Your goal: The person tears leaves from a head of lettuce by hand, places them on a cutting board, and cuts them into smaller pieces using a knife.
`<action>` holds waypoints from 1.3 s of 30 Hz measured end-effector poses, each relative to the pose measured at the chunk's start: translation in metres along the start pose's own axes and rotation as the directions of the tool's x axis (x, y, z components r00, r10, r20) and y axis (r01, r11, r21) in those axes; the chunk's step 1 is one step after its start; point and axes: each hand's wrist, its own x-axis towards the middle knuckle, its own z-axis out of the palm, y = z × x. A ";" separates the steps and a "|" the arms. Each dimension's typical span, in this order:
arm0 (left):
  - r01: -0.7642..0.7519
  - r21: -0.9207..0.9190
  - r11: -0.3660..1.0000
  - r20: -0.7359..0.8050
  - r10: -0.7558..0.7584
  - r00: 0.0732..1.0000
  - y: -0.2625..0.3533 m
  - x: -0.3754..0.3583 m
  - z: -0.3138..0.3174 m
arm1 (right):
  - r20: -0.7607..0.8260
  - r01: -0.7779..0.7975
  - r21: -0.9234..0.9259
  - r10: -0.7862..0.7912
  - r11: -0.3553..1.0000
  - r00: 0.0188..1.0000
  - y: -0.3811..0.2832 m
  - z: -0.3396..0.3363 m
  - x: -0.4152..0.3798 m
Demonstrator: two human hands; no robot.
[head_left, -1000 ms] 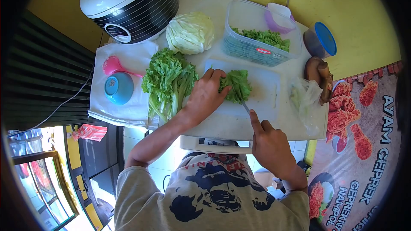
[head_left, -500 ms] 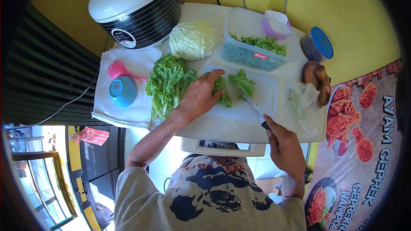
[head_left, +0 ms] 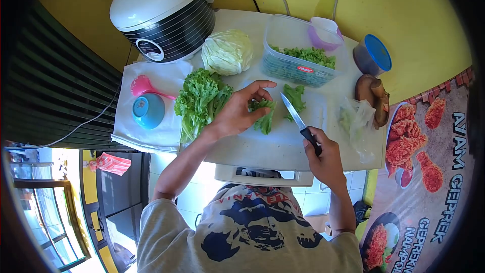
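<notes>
My left hand (head_left: pixel 236 113) curves over a piece of lettuce (head_left: pixel 264 123) on the white cutting board (head_left: pixel 316 116), its thumb across the leaf and its fingertips bent above it. In my right hand (head_left: pixel 325 156) is a small knife (head_left: pixel 294 112) with a black handle, its blade tilted up and away from me. A separate lettuce piece (head_left: pixel 294 100) lies just beyond the blade. Left of my left hand rests a bunch of leafy lettuce (head_left: pixel 201 96). Behind the board, a clear plastic container (head_left: pixel 283 64) holds cut greens.
A cabbage (head_left: pixel 227 52) and a rice cooker (head_left: pixel 166 25) stand at the back left. A blue bowl (head_left: pixel 148 111) and pink ladle (head_left: pixel 144 86) lie on white cloth. At right are a plastic bag (head_left: pixel 356 121), a blue-lidded tub (head_left: pixel 373 55) and a brown wooden object (head_left: pixel 371 91).
The knife has come back from the separate lettuce piece, and its blade now points up and left. My left fingers have lifted and bent. The loose lettuce has shifted slightly.
</notes>
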 end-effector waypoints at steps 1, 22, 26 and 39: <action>-0.010 -0.049 0.999 0.013 0.010 1.000 0.001 0.000 0.000 | -0.028 0.013 0.051 -0.011 0.999 1.000 0.003 0.005 0.004; -0.021 0.145 0.989 -0.254 0.057 0.966 0.000 0.007 0.008 | -0.016 0.018 0.407 -0.012 0.913 1.000 0.009 0.074 0.056; -0.096 -0.213 0.972 -0.126 0.071 0.990 -0.005 0.006 0.003 | 0.020 -0.151 0.549 0.168 0.822 0.986 -0.004 0.066 0.053; 0.209 -0.147 0.967 0.094 -0.197 0.976 0.004 -0.008 -0.009 | 0.001 -0.120 0.553 0.143 0.825 0.990 0.015 0.070 0.054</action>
